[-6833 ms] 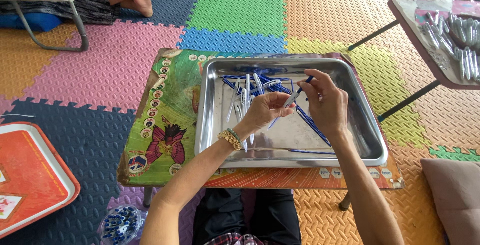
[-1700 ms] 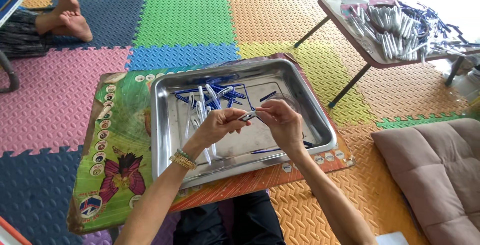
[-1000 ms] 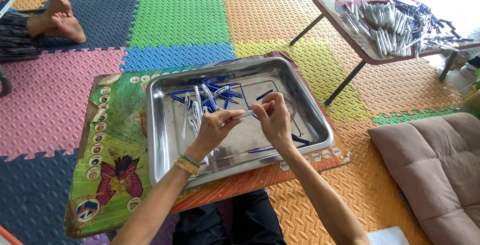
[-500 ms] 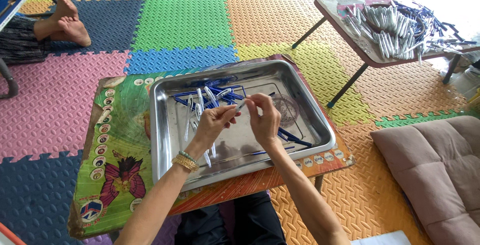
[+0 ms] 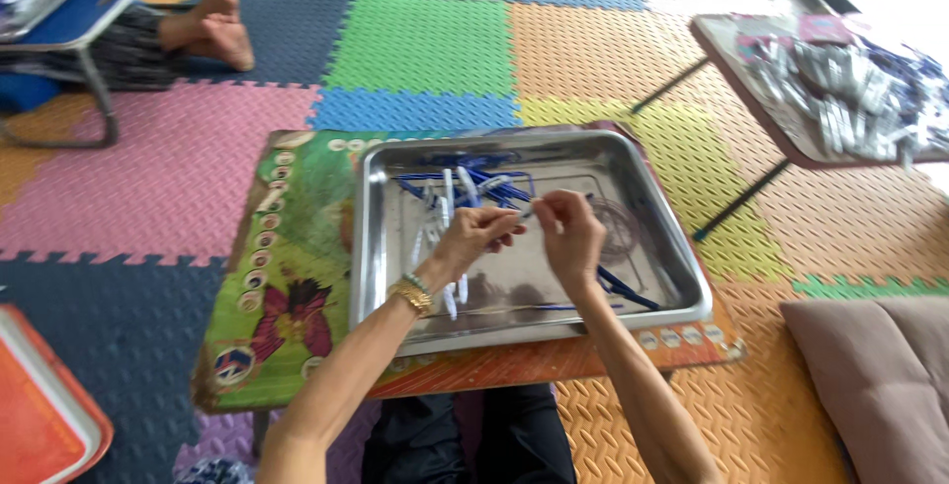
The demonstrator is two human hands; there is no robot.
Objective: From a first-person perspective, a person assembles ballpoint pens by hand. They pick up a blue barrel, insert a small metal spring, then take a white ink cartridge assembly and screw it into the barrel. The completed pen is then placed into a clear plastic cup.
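Hands meet over the steel tray [image 5: 381, 247]: left hand [image 5: 473, 239] and right hand [image 5: 570, 235] pinch the ends of a small pen part [image 5: 525, 214] between closed fingertips. Blue and white pen pieces [image 5: 465, 182] lie at twelve o'clock of them. Further, at two o'clock, stands a side table [image 5: 736, 69].

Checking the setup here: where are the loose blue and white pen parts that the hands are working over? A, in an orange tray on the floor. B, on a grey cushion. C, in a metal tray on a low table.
C: the pen parts lie in the metal tray on the low table.
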